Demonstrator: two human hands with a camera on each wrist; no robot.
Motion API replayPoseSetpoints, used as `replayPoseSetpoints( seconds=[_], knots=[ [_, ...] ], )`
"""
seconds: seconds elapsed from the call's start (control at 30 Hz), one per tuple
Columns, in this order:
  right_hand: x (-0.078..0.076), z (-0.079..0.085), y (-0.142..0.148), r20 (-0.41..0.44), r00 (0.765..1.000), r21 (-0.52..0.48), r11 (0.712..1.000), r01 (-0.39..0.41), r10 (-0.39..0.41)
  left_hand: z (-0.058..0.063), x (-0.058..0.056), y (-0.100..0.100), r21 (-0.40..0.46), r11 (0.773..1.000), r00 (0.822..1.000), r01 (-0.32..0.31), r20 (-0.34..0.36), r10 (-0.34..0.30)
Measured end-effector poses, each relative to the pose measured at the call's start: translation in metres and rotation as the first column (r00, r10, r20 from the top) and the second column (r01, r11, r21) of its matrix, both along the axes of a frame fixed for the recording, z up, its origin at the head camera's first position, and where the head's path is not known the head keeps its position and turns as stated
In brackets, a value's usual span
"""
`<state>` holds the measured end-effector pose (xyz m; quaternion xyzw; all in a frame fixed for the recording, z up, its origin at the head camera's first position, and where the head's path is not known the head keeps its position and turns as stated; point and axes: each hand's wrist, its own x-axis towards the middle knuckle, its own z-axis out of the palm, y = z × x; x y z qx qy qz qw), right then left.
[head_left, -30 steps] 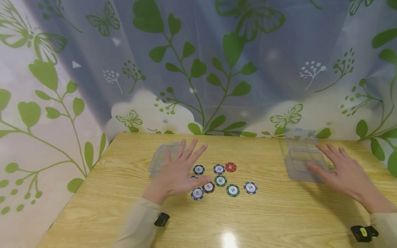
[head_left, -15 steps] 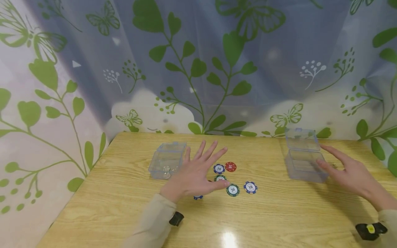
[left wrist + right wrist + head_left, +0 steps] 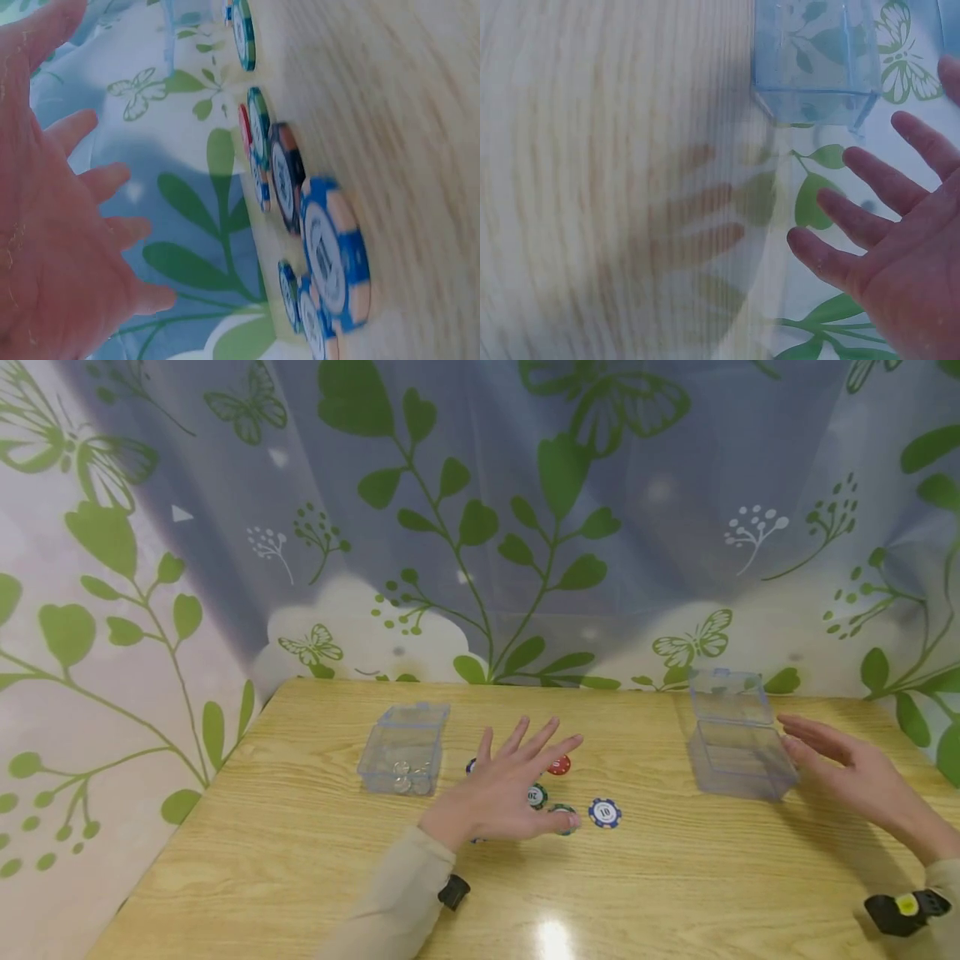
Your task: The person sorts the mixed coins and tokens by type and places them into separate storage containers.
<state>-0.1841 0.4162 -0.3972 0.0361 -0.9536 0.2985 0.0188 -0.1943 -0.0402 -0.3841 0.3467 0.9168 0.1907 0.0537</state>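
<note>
My left hand hovers palm down with spread fingers over a loose group of poker chips, hiding several of them in the head view. A blue chip marked 10 lies just right of its thumb, and a red chip shows past the fingertips. From the left wrist, a blue chip and a dark chip lie flat on the wood, apart from the palm. My right hand holds nothing; its fingers extend beside the right wall of a clear plastic box with a raised lid.
A second clear plastic box, lid tipped back, stands on the left with several silver coins inside. The wooden table ends at a patterned curtain behind both boxes.
The left hand has slid rightward from near the left box to above the chips, uncovering the coins. My right hand has shifted slightly right and turned more sideways. Boxes stay put.
</note>
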Motion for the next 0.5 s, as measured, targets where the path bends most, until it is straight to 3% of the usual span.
replayPoseSetpoints(
  seconds=[0.23, 0.5],
  knots=[
    [-0.005, -0.006, 0.006, 0.018, 1.000, -0.020, 1.000, -0.011, 0.011, -0.005, -0.001, 0.012, -0.024, 0.999, 0.999, 0.033, 0.037, -0.032],
    [-0.008, -0.009, 0.006, 0.100, 0.994, -0.029, 0.998, -0.047, 0.050, -0.011, -0.002, 0.024, -0.108, 0.992, 0.998, 0.062, -0.018, -0.064]
  ],
)
